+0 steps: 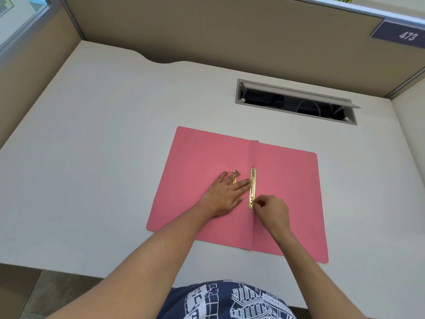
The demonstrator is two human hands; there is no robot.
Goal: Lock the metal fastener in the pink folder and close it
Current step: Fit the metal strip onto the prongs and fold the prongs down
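The pink folder lies open and flat on the white desk. A gold metal fastener bar runs along its centre fold. My left hand lies flat on the left flap, fingers spread, with fingertips touching the bar's left side. A second gold metal strip pokes out from under its fingers. My right hand pinches the near end of the fastener bar between thumb and forefinger.
An open cable tray slot is set into the desk behind the folder. Beige partition walls close off the back and sides, with a sign reading 473 at the upper right.
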